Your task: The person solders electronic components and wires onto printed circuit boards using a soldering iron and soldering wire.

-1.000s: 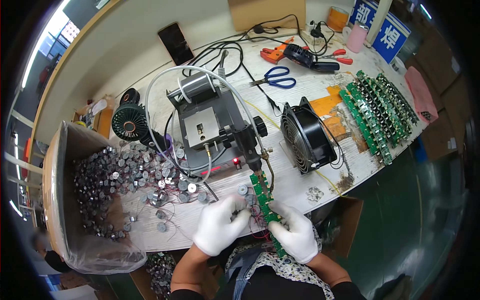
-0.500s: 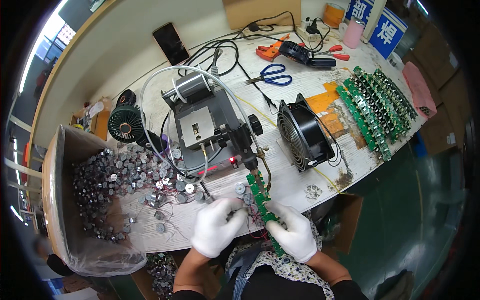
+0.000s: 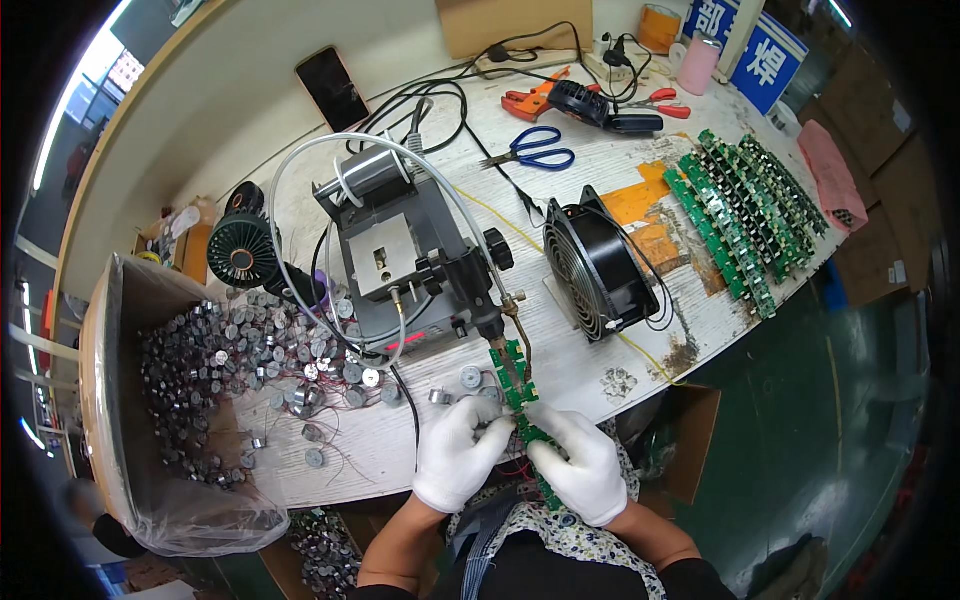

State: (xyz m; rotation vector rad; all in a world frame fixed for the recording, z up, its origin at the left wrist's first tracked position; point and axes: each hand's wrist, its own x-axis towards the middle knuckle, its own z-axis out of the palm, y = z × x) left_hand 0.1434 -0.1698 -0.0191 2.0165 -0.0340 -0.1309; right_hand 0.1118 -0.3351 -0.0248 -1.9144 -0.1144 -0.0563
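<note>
Far right here — a blue sign (image 3: 762, 86), large white characters (image 3: 769, 64) standing out; pale labels (image 3: 897, 272) on brown boxes (image 3: 868, 225) — too small to read.

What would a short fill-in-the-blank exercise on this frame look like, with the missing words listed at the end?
1. The right hand holds a long strip of circuit board whose base colour is ____.
2. The gloves on the right hand and the left hand are coloured ____.
3. From the person's viewpoint, the square black fan stands to the ____ of the grey machine.
4. The scissors have handles coloured ____.

Missing words: green; white; right; blue.
</note>
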